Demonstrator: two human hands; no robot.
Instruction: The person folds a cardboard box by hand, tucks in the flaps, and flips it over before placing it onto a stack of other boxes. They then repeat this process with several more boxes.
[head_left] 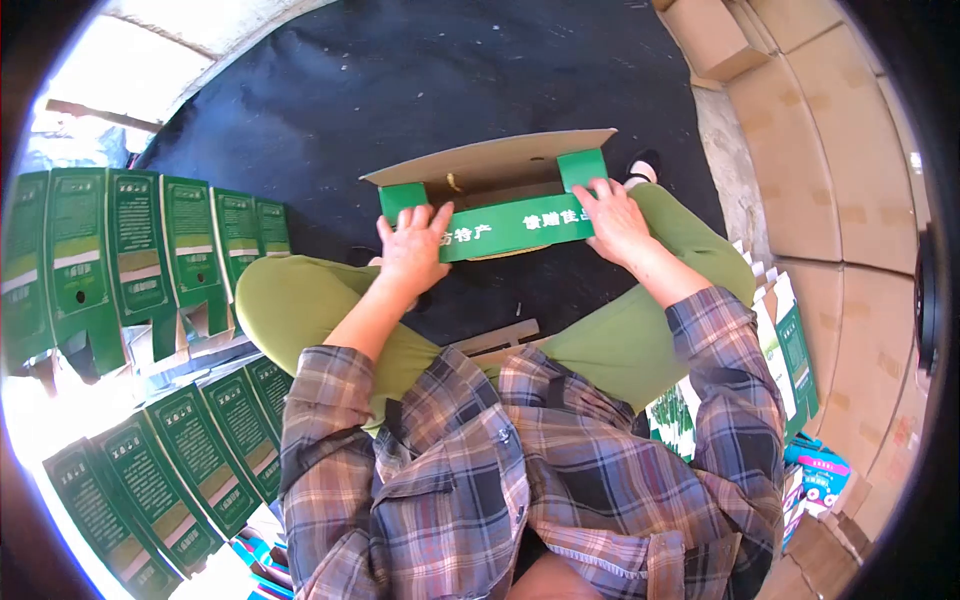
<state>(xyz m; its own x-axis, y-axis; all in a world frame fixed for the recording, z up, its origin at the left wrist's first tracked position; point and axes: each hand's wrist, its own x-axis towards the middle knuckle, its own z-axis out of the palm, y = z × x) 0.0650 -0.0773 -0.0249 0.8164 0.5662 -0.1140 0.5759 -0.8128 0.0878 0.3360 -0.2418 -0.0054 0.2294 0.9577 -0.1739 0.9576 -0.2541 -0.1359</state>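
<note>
A green cardboard box (520, 228) with white characters stands between my knees, its long top flap (500, 158) raised and showing plain brown inside. Small green side flaps stick up at both ends. My left hand (413, 250) lies on the left part of the green front panel, fingers spread over its upper edge. On the right end of the same panel rests my right hand (612, 222), its fingers apart near the right side flap. Part of the box's inside is shadowed and its lower part is hidden.
Rows of green cartons (135, 250) stand at the left, with more (210, 450) below them. Brown cardboard boxes (830, 150) are stacked at the right. Black sheeting (450, 70) covers the floor ahead. Green printed cartons (795, 350) and a blue-pink package (822, 465) sit at the lower right.
</note>
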